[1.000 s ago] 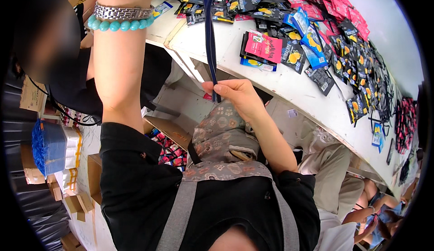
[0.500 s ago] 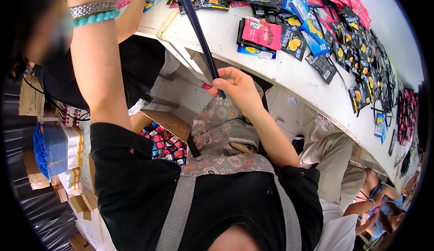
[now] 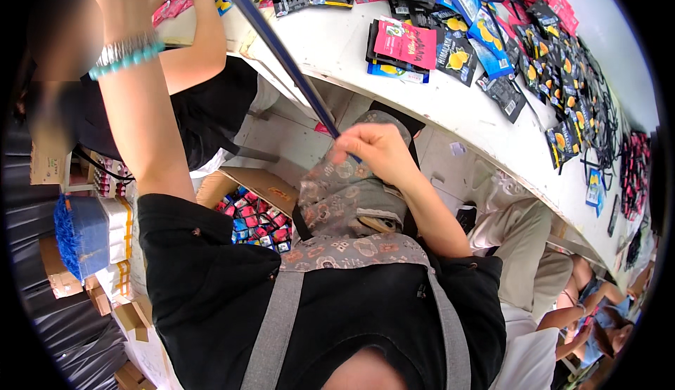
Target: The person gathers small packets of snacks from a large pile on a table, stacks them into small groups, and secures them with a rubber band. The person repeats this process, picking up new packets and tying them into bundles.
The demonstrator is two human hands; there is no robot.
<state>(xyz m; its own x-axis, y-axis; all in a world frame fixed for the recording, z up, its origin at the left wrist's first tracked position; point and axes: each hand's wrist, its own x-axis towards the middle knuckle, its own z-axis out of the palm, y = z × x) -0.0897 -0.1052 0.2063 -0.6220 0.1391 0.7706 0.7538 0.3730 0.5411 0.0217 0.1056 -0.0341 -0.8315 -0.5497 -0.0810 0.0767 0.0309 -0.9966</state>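
Dark blue strap (image 3: 281, 51) slants before surface (image 3: 337, 42); hands apart: right hand (image 3: 374, 147) clamped on strap, left hand (image 3: 125, 0) grip unclear.

A strap (image 3: 281, 52) runs forward-left from the right hand (image 3: 380, 154). Packets (image 3: 458, 58) lie on the desk (image 3: 329, 47) ahead; a carton (image 3: 266, 187) stands left of the apron (image 3: 348, 255).

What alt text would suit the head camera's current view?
A person's right hand pinches a dark strap above a patterned apron, left arm extended. Ahead, a white table holds heaps of black, pink and blue packets. An open carton sits lower down.
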